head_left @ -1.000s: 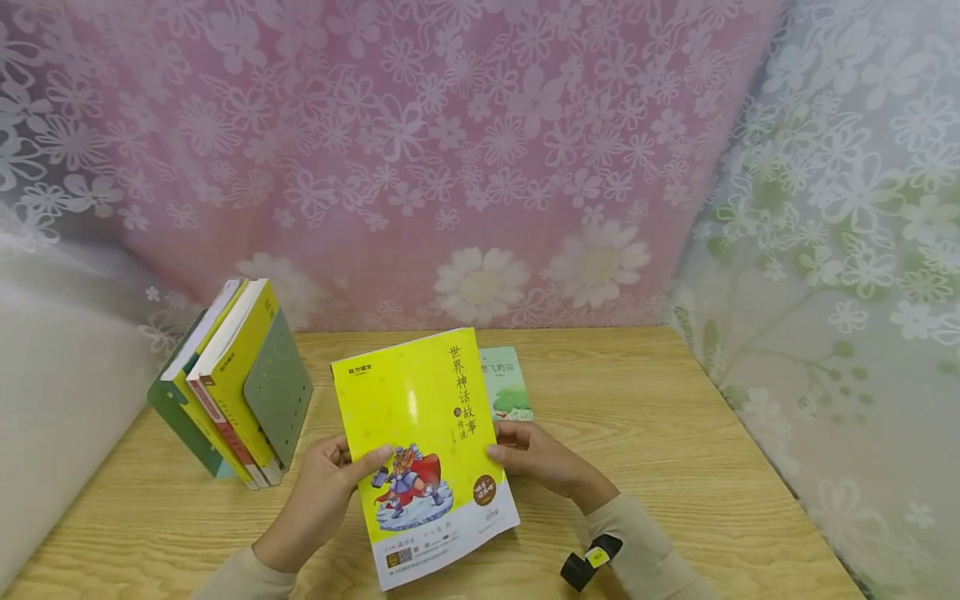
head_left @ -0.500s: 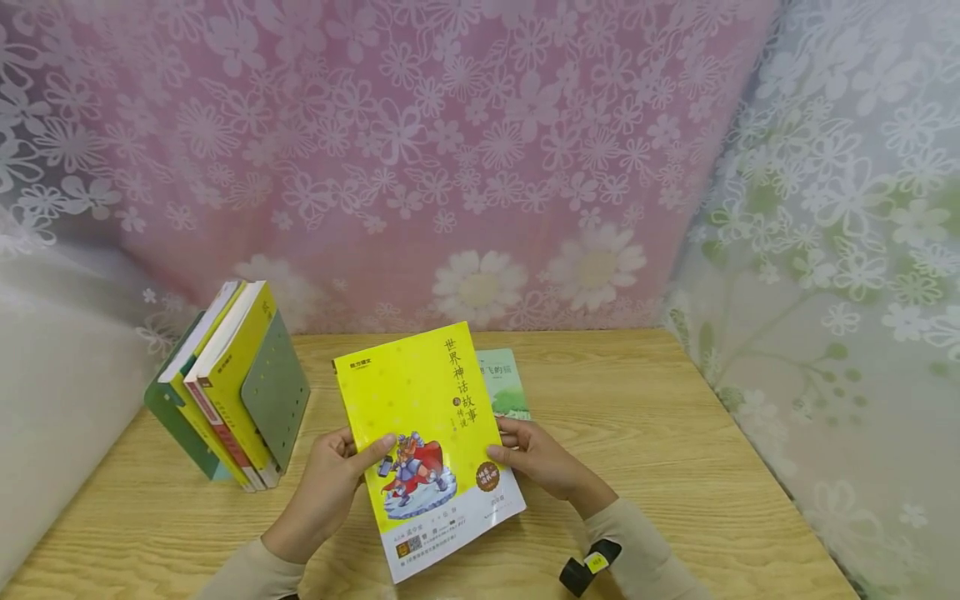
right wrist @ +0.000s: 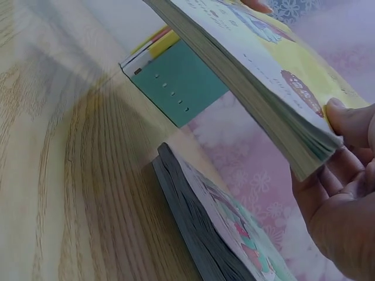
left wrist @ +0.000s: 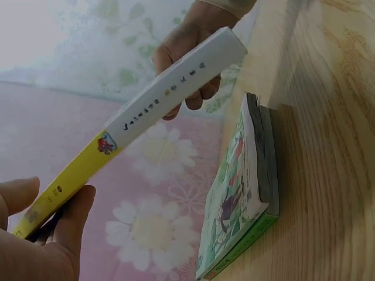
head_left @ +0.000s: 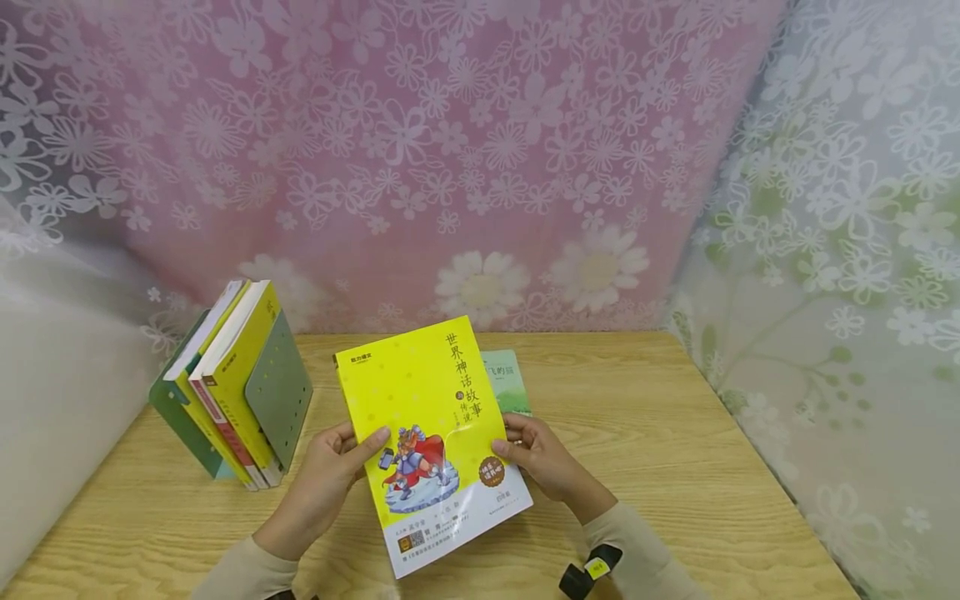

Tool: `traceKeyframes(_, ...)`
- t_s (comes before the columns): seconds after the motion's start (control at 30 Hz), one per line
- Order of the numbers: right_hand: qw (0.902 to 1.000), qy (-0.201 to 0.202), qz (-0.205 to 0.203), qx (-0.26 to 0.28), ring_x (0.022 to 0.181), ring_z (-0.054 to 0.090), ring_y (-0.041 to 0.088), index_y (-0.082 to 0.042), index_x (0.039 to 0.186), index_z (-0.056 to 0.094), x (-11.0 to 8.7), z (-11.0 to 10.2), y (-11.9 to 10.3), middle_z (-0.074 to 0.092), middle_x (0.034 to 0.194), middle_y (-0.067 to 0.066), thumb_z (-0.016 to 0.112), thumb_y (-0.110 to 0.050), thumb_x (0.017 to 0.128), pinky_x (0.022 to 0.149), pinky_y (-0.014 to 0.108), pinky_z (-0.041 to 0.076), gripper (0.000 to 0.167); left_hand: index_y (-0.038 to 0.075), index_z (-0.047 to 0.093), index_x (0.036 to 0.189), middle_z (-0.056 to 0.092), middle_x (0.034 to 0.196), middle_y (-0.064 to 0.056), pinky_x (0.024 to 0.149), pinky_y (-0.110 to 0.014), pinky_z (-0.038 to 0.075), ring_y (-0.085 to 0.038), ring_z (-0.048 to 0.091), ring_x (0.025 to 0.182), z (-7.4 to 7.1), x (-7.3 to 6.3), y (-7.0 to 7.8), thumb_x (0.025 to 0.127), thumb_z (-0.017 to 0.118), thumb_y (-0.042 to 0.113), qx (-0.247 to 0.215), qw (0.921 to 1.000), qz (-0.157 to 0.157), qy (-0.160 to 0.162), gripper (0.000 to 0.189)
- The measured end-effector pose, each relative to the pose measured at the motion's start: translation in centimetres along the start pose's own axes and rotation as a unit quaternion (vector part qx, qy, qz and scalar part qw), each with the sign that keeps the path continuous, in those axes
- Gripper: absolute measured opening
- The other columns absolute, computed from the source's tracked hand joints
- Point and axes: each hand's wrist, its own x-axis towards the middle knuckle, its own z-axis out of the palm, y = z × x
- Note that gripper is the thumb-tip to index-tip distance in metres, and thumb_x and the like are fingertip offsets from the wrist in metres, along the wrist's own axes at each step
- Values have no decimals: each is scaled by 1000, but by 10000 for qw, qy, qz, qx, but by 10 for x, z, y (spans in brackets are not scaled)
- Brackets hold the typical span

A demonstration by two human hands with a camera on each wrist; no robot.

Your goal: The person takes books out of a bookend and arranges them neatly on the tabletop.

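Both hands hold a yellow and white paperback book (head_left: 420,392), its cover facing up and tilted toward the head camera. On its left edge the left hand (head_left: 326,479) grips it, thumb on the cover and fingers behind. The right hand (head_left: 551,462) pinches the right edge in the same way. In the left wrist view the spine of the book (left wrist: 117,132) shows, raised off the table; in the right wrist view its page edges (right wrist: 246,105) show. Beneath and behind it lies a green book (head_left: 510,379), partly hidden in the head view.
To the left, several upright books (head_left: 232,375) stand between green metal bookends (head_left: 281,392) on the wooden table (head_left: 637,400). A pink floral curtain (head_left: 420,167) hangs behind the table, and a pale floral one (head_left: 840,292) runs along the right. A black strap (head_left: 591,571) circles the right wrist.
The yellow book has shifted slightly up and to the right in both hands, tilting a little more. It covers more of the green book. The grip stays the same.
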Motion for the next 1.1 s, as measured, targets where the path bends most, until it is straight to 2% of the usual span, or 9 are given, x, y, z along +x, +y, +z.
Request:
traceKeyframes(0.17,9998,162,-75,-51,94,70,25,12,137,39,-2,-3,-1,67,116,16,52,-11,100,74,43,58,45,-3,45,138,58,131,-18,89,-29,53,-14,64,106,-6,-4,-1,94,63,17,121,9998,155,-51,51)
traceKeyframes(0.3,9994,351,-23,-56,93,70,26,11,137,39,-3,-7,-1,68,114,12,52,-12,100,74,45,58,45,-1,37,144,44,144,-19,94,-25,50,-8,56,118,-13,-8,-2,96,60,18,338,9986,336,-210,57)
traceKeyframes(0.4,9986,518,92,-25,94,70,26,10,138,38,-4,-9,-1,67,115,11,52,-13,100,74,46,58,47,1,35,146,41,147,-17,95,-22,48,-9,53,122,-20,-10,-2,97,59,17,400,9975,482,-340,57)
traceKeyframes(0.53,9959,859,268,-62,93,70,26,8,139,38,-6,-13,-1,67,116,13,54,-15,99,74,44,59,48,0,35,146,45,145,-13,94,-21,48,-10,54,122,-29,-12,-2,97,59,15,365,9968,624,-341,57)
traceKeyframes(0.7,9902,1336,372,-178,91,70,22,9,137,41,-5,-19,1,67,114,17,55,-16,99,74,37,59,48,-2,33,146,52,140,-2,94,-23,49,-7,56,119,-41,-15,0,97,59,15,344,9972,629,-210,58)
traceKeyframes(0.87,9851,1638,472,-209,89,69,19,10,137,41,-4,-25,3,68,113,18,55,-16,99,76,33,59,48,1,34,147,53,138,4,92,-17,49,0,56,116,-52,-23,5,97,60,19,588,9965,566,170,60)
traceKeyframes(0.97,9819,1790,561,-250,87,69,18,10,136,42,-2,-29,5,69,110,16,54,-16,99,75,32,58,47,5,36,147,54,136,9,88,-13,49,4,56,113,-57,-30,8,96,61,23,1033,9919,577,466,60)
traceKeyframes(1.1,9771,1980,727,-262,85,69,17,10,136,43,1,-33,9,70,108,15,53,-14,99,73,31,58,45,11,39,147,50,141,0,86,-13,49,10,51,113,-63,-38,13,94,63,29,1737,9807,591,677,61)
